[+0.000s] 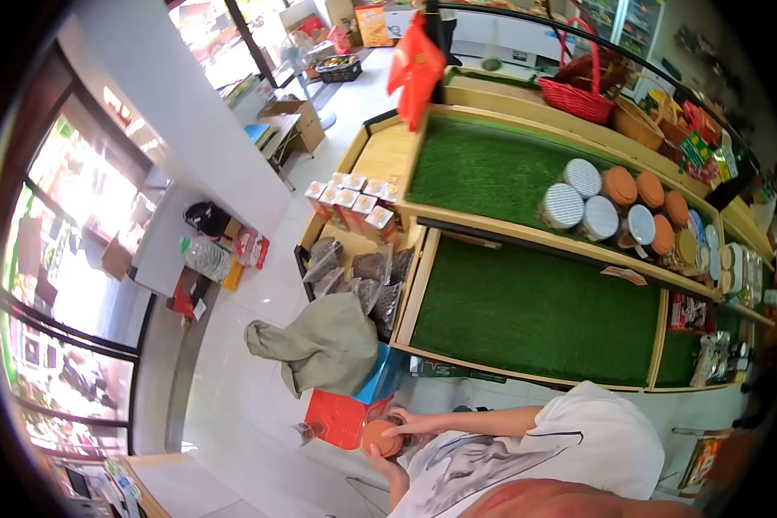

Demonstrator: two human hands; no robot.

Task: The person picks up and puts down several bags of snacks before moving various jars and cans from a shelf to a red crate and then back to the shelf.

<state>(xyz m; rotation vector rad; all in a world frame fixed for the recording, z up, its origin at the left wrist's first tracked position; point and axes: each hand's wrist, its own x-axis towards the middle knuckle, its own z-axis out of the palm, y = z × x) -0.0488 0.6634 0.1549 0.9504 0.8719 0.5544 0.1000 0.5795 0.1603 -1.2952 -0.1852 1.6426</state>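
Note:
Low in the view, I hold a jar with a round orange-brown lid (380,438) between both hands. My right hand (414,422) reaches in from the upper side, its fingers resting on the lid's edge. From below, my left hand (389,467) curls around the same jar. Much of the jar's body is hidden by hands and lid. Beside them is a red box (337,418), with a small clear container (306,432) at its left edge. A grey-green cloth (324,341) is draped over a blue box (380,375) just behind.
A wooden shelf unit lined with green turf (535,311) stands ahead. Several jars with white lids (584,176) and orange lids (619,186) sit on its upper tier. Bagged dark goods (374,266) and small cartons (348,198) fill its left end. A water bottle (205,257) lies left.

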